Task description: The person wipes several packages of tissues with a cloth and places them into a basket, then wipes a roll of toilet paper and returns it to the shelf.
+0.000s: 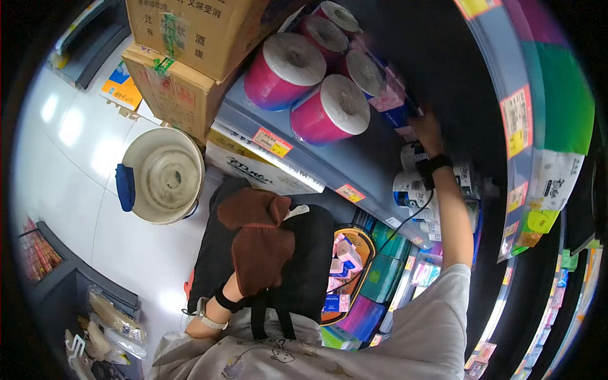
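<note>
Overhead, the right hand (425,130) reaches onto a blue shelf (354,158), its fingers touching wrapped packs (396,107) just beside four pink tissue rolls (310,76); whether it grips them cannot be told. The left hand (253,266) is covered by a brown cloth (259,237) against a black bag (304,259), so its state cannot be told either. Cardboard boxes (190,57) stack at the shelf's end. A white bucket (163,175) stands on the floor. An orange basket (354,266) of packets sits below the shelf.
</note>
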A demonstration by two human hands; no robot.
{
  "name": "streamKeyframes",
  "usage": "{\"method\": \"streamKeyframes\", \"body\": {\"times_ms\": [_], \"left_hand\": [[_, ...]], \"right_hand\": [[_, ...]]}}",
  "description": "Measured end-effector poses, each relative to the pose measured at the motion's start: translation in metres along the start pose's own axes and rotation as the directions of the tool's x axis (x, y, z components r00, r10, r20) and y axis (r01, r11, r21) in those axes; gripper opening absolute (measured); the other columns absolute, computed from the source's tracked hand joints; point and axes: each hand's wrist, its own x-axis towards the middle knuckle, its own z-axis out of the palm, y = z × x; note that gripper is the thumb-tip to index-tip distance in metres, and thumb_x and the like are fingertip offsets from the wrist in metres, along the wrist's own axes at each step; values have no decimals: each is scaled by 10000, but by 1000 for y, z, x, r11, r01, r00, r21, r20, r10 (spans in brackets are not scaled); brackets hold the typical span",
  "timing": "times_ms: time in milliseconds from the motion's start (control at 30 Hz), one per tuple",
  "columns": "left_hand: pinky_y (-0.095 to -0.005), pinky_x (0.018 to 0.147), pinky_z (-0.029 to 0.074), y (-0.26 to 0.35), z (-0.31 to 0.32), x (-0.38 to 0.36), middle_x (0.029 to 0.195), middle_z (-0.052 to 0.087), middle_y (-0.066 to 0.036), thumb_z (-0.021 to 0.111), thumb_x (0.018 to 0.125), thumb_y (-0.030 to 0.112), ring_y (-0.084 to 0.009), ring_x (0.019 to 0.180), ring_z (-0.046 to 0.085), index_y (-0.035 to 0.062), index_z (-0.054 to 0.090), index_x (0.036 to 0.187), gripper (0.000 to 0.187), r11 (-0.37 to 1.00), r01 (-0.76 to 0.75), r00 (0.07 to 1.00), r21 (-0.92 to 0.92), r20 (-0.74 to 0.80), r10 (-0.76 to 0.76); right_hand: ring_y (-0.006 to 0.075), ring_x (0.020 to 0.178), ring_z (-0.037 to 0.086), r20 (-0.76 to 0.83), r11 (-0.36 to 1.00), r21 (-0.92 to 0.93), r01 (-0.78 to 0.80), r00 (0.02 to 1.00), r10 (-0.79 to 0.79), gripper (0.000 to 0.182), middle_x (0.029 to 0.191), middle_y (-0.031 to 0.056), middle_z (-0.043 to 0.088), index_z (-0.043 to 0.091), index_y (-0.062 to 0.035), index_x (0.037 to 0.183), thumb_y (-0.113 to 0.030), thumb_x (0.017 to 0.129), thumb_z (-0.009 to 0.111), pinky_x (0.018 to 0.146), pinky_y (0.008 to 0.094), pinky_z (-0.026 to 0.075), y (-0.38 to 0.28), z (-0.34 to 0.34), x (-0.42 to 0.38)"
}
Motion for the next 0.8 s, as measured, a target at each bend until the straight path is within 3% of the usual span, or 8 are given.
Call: {"method": "streamKeyframes", "body": {"times_ms": [200, 267, 367, 500, 567, 700, 767, 800], "left_hand": [[-299, 901, 336, 11, -4, -10, 1104, 465, -63, 605, 711, 105, -185, 1029, 427, 88, 449, 1114, 432, 728, 355, 934, -587, 251, -253], [-289, 889, 345, 64, -27, 3, 1097, 474, -60, 589, 723, 90, -175, 1004, 446, 87, 455, 1109, 409, 978, 24, 997, -208, -72, -40], [-276, 867, 357, 82, -27, 6, 1053, 497, -44, 586, 725, 84, -159, 974, 461, 84, 465, 1097, 392, 907, -70, 989, -415, -147, 9], [-268, 858, 357, 99, -24, -2, 1025, 509, -27, 589, 719, 73, -144, 969, 462, 74, 470, 1091, 390, 953, -5, 998, -302, -63, -15], [-271, 848, 366, 110, -22, -2, 1014, 511, -25, 569, 743, 92, -130, 961, 456, 64, 471, 1092, 364, 971, 236, 950, 46, 202, -240], [-272, 848, 367, 108, -7, -4, 1021, 506, -28, 560, 750, 100, -130, 962, 454, 62, 466, 1097, 361, 977, 213, 955, 3, 209, -209], [-272, 849, 367, 109, -1, -6, 1024, 504, -30, 556, 753, 104, -130, 962, 452, 62, 463, 1099, 360, 975, 219, 960, -43, 189, -207], [-272, 849, 367, 110, 1, -7, 1026, 503, -31, 553, 755, 106, -131, 963, 452, 61, 462, 1100, 360, 973, 221, 963, -67, 170, -208]], "right_hand": [[128, 752, 540, 136, 877, 479, -46, 990, -22, 390, 1007, 87, 531, 466, -19, 1064, -37, 688, 567, 698, 251, 432, -34, -70, -108], [98, 760, 525, 266, 763, 613, -204, 963, 44, 358, 1010, 61, 525, 468, -10, 1058, -22, 706, 532, 702, 235, 431, -46, -90, -162], [98, 802, 526, 473, 530, 708, -468, 870, 137, 320, 1002, 51, 525, 463, -20, 1066, -55, 751, 510, 724, 253, 438, -40, -95, -248], [99, 788, 533, 567, 430, 619, -657, 753, 334, 296, 933, 17, 545, 464, -62, 1072, -146, 789, 491, 678, 217, 424, 9, -58, -370], [87, 765, 524, 644, 287, 557, -779, 624, 443, 287, 872, -11, 540, 471, -78, 1042, -199, 784, 509, 634, 218, 424, 38, -23, -435], [174, 806, 541, 759, 98, 401, -911, 390, 521, 439, 895, 80, 544, 454, -48, 1024, -261, 680, 626, 579, 295, 464, 79, 57, -550], [260, 764, 554, 690, 50, 190, -981, 169, 703, 795, 921, 113, 551, 247, -55, 1213, -304, 600, 688, 677, 385, 449, 86, 101, -591], [275, 833, 543, 643, 84, 126, -988, 146, 752, 790, 945, 133, 547, 304, -31, 1184, -282, 558, 715, 701, 383, 451, 87, 111, -606]]}}
